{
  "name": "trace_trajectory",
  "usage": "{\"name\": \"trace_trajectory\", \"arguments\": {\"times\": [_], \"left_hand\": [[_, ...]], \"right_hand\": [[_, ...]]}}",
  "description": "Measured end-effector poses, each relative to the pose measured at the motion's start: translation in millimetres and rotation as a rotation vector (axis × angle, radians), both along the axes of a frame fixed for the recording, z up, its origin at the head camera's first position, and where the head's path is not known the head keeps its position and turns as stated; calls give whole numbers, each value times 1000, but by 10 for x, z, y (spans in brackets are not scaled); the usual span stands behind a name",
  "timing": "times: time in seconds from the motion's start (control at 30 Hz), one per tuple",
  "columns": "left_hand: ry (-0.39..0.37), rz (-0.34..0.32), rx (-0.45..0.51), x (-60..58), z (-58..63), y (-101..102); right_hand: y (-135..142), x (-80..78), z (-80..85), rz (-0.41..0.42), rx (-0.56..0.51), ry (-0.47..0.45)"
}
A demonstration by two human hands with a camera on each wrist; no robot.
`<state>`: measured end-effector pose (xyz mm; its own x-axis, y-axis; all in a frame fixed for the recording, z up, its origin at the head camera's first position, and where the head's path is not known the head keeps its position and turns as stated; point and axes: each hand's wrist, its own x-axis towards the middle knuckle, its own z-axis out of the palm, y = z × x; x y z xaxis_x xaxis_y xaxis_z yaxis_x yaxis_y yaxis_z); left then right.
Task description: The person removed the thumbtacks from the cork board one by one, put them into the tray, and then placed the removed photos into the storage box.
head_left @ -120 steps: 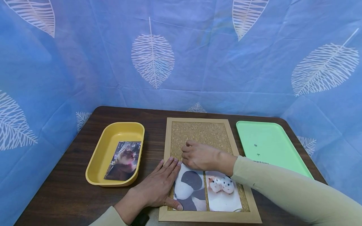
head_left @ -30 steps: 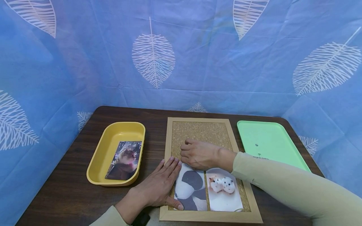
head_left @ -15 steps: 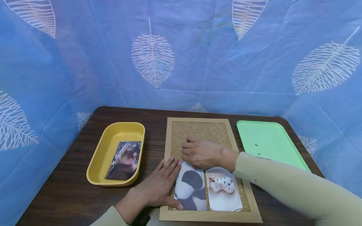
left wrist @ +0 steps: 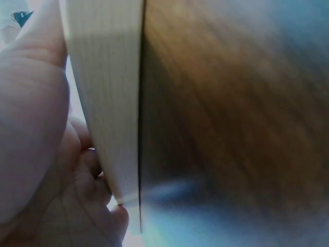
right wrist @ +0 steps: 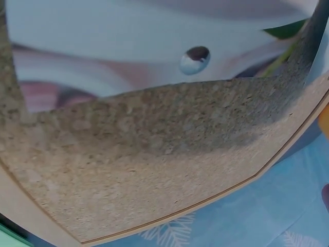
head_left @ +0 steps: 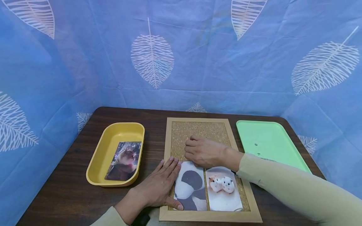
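Note:
A cork board (head_left: 198,128) in a pale wood frame lies on the table with two photos on its near half. A panda photo (head_left: 195,201) is at left, a hamster photo (head_left: 223,191) at right. My left hand (head_left: 161,183) is spread flat over the board's left side, with fingertips and thumb on the panda photo's edge. Over that photo's upper edge is my right hand (head_left: 206,151), fingers curled; its fingertips are hidden, so I cannot tell what they hold. In the right wrist view, a silver thumbtack (right wrist: 195,60) sits near a photo's edge on the cork.
A yellow basin (head_left: 96,157) at left holds another photo (head_left: 124,161) of an animal. At right, a green tray (head_left: 268,135) carries several small dark thumbtacks, partly behind my right sleeve (head_left: 285,179). A blue curtain with leaf prints hangs behind the table.
My right hand has shifted slightly right and away from me, showing more of the panda photo's top edge. My left hand has stayed put.

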<state>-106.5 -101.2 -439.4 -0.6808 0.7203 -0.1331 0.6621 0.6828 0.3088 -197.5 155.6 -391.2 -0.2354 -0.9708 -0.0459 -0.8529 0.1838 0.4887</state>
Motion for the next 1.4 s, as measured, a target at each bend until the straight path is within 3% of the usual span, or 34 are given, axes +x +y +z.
{"name": "trace_trajectory", "arguments": {"times": [0.73,1.4], "left_hand": [[-19,15,-24,2,-16,10],[-28,15,-17,7,-7,9]], "right_hand": [[358,-42,29,-52,-106,19],[960,-52,-28,-118,-223,-10]]}}
